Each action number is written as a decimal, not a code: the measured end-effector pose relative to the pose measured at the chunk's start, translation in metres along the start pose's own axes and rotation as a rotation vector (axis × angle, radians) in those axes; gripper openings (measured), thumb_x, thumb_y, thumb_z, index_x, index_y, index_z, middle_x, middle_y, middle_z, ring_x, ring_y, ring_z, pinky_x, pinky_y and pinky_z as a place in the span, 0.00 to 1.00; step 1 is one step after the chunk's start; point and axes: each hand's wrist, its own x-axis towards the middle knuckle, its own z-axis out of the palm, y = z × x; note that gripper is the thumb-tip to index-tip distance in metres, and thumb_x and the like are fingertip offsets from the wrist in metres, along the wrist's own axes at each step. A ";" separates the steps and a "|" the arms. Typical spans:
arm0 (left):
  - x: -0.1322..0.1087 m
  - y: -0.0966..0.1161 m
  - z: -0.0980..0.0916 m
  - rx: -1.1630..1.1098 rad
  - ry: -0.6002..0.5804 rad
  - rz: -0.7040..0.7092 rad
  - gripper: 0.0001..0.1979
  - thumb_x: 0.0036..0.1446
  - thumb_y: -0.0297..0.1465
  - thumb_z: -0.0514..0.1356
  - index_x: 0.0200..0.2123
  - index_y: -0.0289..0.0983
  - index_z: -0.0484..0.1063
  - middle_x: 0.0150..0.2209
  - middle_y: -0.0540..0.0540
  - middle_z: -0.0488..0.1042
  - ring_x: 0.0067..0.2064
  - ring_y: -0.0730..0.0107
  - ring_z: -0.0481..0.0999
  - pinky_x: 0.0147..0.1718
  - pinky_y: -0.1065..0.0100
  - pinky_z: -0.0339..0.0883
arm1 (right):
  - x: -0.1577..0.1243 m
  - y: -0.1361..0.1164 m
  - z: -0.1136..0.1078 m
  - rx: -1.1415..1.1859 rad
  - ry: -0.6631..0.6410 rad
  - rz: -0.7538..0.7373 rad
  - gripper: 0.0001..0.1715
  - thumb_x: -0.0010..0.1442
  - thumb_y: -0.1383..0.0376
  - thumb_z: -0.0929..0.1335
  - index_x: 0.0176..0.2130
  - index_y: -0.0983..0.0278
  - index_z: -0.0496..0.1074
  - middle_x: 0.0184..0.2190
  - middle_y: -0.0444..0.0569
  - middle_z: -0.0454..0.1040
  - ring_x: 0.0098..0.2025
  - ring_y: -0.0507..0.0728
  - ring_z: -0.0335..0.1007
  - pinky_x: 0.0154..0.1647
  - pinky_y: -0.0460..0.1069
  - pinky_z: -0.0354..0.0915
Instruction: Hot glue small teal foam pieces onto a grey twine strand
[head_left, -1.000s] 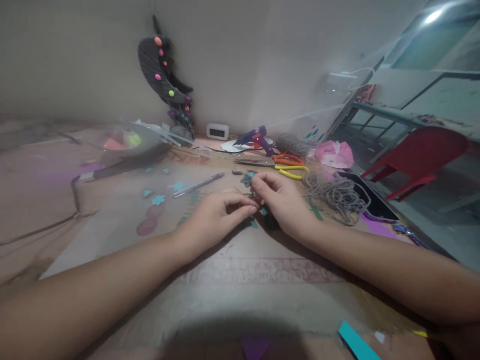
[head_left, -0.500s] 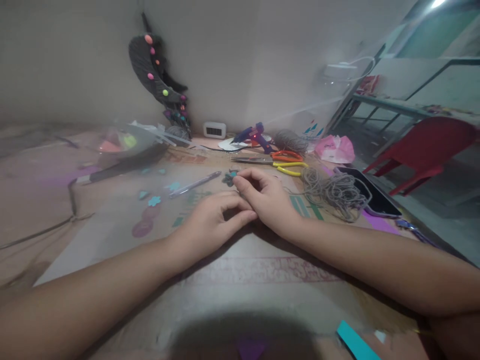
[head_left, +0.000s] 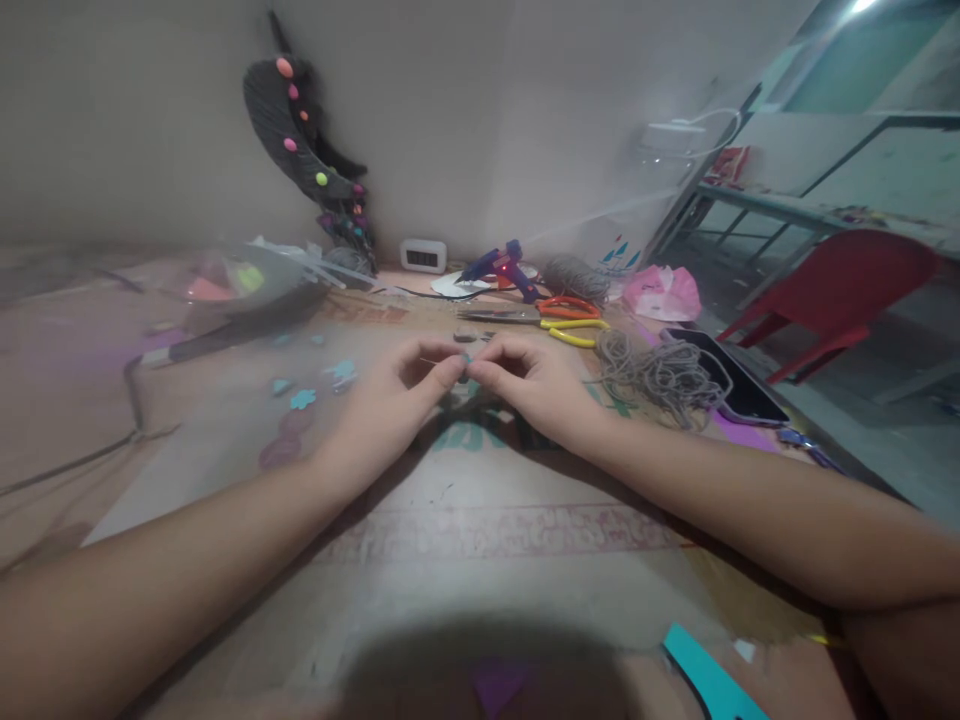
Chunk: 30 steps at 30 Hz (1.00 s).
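My left hand [head_left: 397, 400] and my right hand [head_left: 544, 390] meet at the fingertips above the work surface. Pinched between them is a small dark grey flower with a teal middle [head_left: 466, 366], mostly hidden by the fingers. Both thumbs press in from either side against their index fingers. A thin pale strand [head_left: 430, 360] shows inside the curl of my left hand. Left of that hand lie a teal paper flower [head_left: 303, 399] and several teal scraps.
Scissors with orange handles [head_left: 566, 307], yellow-handled pliers [head_left: 574, 330] and a blue glue gun [head_left: 499, 265] lie behind. Tangled grey yarn [head_left: 664, 375] and a phone [head_left: 739, 385] are at right. A teal strip [head_left: 709, 670] sits at the near edge.
My left hand has moved up from beside the right thumb and now meets the right fingertips at the small flower. The right hand has turned slightly. The view has shifted a little.
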 end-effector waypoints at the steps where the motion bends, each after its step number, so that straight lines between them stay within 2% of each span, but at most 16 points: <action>1: 0.000 0.000 0.000 0.020 -0.009 0.005 0.08 0.57 0.38 0.62 0.36 0.40 0.76 0.32 0.49 0.76 0.34 0.68 0.73 0.33 0.69 0.65 | 0.001 -0.001 0.000 0.008 -0.019 0.017 0.15 0.57 0.54 0.70 0.29 0.64 0.72 0.27 0.43 0.72 0.30 0.51 0.66 0.33 0.47 0.62; 3: 0.000 -0.001 -0.002 0.042 -0.006 -0.013 0.10 0.58 0.39 0.62 0.33 0.39 0.75 0.29 0.49 0.74 0.32 0.68 0.72 0.31 0.69 0.63 | 0.003 -0.006 -0.007 0.040 0.009 0.013 0.17 0.57 0.52 0.71 0.32 0.63 0.71 0.28 0.43 0.72 0.29 0.50 0.66 0.32 0.47 0.64; 6: 0.005 -0.008 -0.004 -0.015 0.070 -0.078 0.13 0.59 0.43 0.61 0.34 0.38 0.73 0.27 0.50 0.73 0.30 0.71 0.71 0.31 0.70 0.63 | 0.002 -0.018 -0.033 0.050 0.017 -0.057 0.21 0.61 0.48 0.67 0.30 0.62 0.69 0.26 0.43 0.73 0.29 0.51 0.69 0.35 0.48 0.68; 8: 0.011 -0.015 -0.005 -0.115 0.135 -0.098 0.15 0.59 0.44 0.61 0.35 0.37 0.72 0.28 0.51 0.73 0.31 0.72 0.73 0.33 0.71 0.65 | -0.006 -0.022 -0.055 -0.015 -0.205 -0.095 0.26 0.65 0.47 0.63 0.27 0.62 0.72 0.24 0.46 0.76 0.34 0.55 0.74 0.42 0.52 0.70; 9: 0.014 -0.018 -0.005 -0.159 0.162 -0.108 0.15 0.58 0.44 0.61 0.34 0.37 0.71 0.28 0.51 0.73 0.31 0.72 0.73 0.34 0.71 0.66 | -0.011 -0.021 -0.063 -0.048 -0.322 -0.092 0.27 0.67 0.48 0.61 0.29 0.62 0.76 0.29 0.49 0.79 0.38 0.56 0.76 0.46 0.53 0.70; 11: 0.018 -0.023 -0.006 -0.216 0.184 -0.106 0.15 0.58 0.44 0.61 0.34 0.37 0.70 0.29 0.51 0.73 0.32 0.72 0.74 0.35 0.71 0.67 | -0.025 -0.014 -0.072 -0.139 -0.451 -0.060 0.27 0.69 0.49 0.59 0.44 0.63 0.79 0.44 0.54 0.81 0.48 0.59 0.76 0.55 0.57 0.68; 12: 0.019 -0.024 -0.006 -0.230 0.188 -0.102 0.14 0.58 0.43 0.61 0.34 0.37 0.70 0.29 0.51 0.72 0.32 0.72 0.74 0.36 0.70 0.67 | -0.032 -0.010 -0.073 -0.213 -0.489 -0.053 0.27 0.68 0.50 0.60 0.53 0.63 0.75 0.54 0.56 0.76 0.57 0.61 0.72 0.60 0.59 0.63; 14: 0.020 -0.025 -0.006 -0.239 0.184 -0.093 0.14 0.57 0.43 0.62 0.34 0.38 0.70 0.29 0.52 0.72 0.31 0.72 0.73 0.36 0.71 0.66 | -0.046 -0.006 -0.068 -0.366 -0.537 -0.079 0.36 0.63 0.50 0.67 0.64 0.65 0.64 0.67 0.59 0.59 0.69 0.65 0.53 0.69 0.63 0.50; 15: 0.019 -0.024 -0.005 -0.236 0.181 -0.093 0.14 0.57 0.43 0.62 0.34 0.38 0.70 0.28 0.52 0.71 0.31 0.72 0.72 0.35 0.71 0.66 | -0.050 -0.008 -0.064 -0.398 -0.571 -0.092 0.41 0.61 0.51 0.69 0.66 0.66 0.61 0.69 0.59 0.53 0.71 0.66 0.46 0.71 0.63 0.45; 16: 0.019 -0.024 -0.005 -0.232 0.175 -0.096 0.14 0.57 0.43 0.62 0.33 0.38 0.70 0.28 0.52 0.71 0.30 0.72 0.72 0.35 0.71 0.66 | -0.054 -0.012 -0.060 -0.378 -0.637 -0.113 0.43 0.59 0.51 0.71 0.66 0.65 0.61 0.69 0.59 0.52 0.72 0.65 0.43 0.71 0.62 0.44; 19: 0.018 -0.021 -0.004 -0.236 0.170 -0.113 0.14 0.56 0.43 0.63 0.33 0.37 0.70 0.27 0.52 0.71 0.29 0.73 0.71 0.33 0.71 0.65 | -0.055 -0.029 -0.053 -0.108 -0.875 -0.126 0.28 0.65 0.51 0.65 0.58 0.62 0.72 0.60 0.56 0.70 0.66 0.61 0.61 0.65 0.57 0.59; 20: 0.018 -0.021 -0.004 -0.238 0.174 -0.117 0.14 0.56 0.43 0.63 0.32 0.37 0.70 0.27 0.52 0.71 0.29 0.73 0.71 0.33 0.71 0.65 | -0.053 -0.033 -0.052 -0.051 -0.871 -0.099 0.26 0.68 0.52 0.61 0.56 0.61 0.74 0.56 0.54 0.74 0.62 0.59 0.67 0.61 0.55 0.64; 22: 0.018 -0.020 -0.004 -0.237 0.179 -0.122 0.14 0.56 0.42 0.63 0.32 0.37 0.69 0.27 0.52 0.70 0.29 0.73 0.71 0.32 0.71 0.65 | -0.048 -0.032 -0.054 -0.100 -0.744 -0.053 0.28 0.71 0.53 0.56 0.55 0.61 0.75 0.54 0.54 0.77 0.58 0.57 0.71 0.60 0.55 0.65; 24: 0.018 -0.020 -0.005 -0.236 0.177 -0.123 0.13 0.57 0.42 0.62 0.33 0.37 0.69 0.27 0.52 0.71 0.30 0.73 0.71 0.33 0.72 0.65 | -0.042 -0.019 -0.059 -0.311 -0.603 -0.079 0.27 0.71 0.54 0.58 0.59 0.62 0.71 0.59 0.54 0.71 0.62 0.59 0.66 0.65 0.58 0.59; 26: 0.019 -0.021 -0.005 -0.246 0.169 -0.122 0.13 0.58 0.41 0.61 0.34 0.37 0.69 0.28 0.51 0.71 0.30 0.73 0.71 0.33 0.72 0.65 | -0.035 0.002 -0.068 -0.532 -0.540 -0.096 0.30 0.69 0.54 0.59 0.64 0.65 0.65 0.66 0.56 0.61 0.68 0.62 0.55 0.69 0.61 0.51; 30: 0.019 -0.022 -0.005 -0.245 0.162 -0.103 0.13 0.59 0.41 0.60 0.34 0.37 0.68 0.27 0.52 0.70 0.30 0.74 0.71 0.31 0.73 0.65 | -0.023 0.039 -0.084 -0.754 -0.368 -0.012 0.38 0.68 0.51 0.58 0.68 0.72 0.57 0.69 0.64 0.53 0.71 0.68 0.48 0.69 0.67 0.47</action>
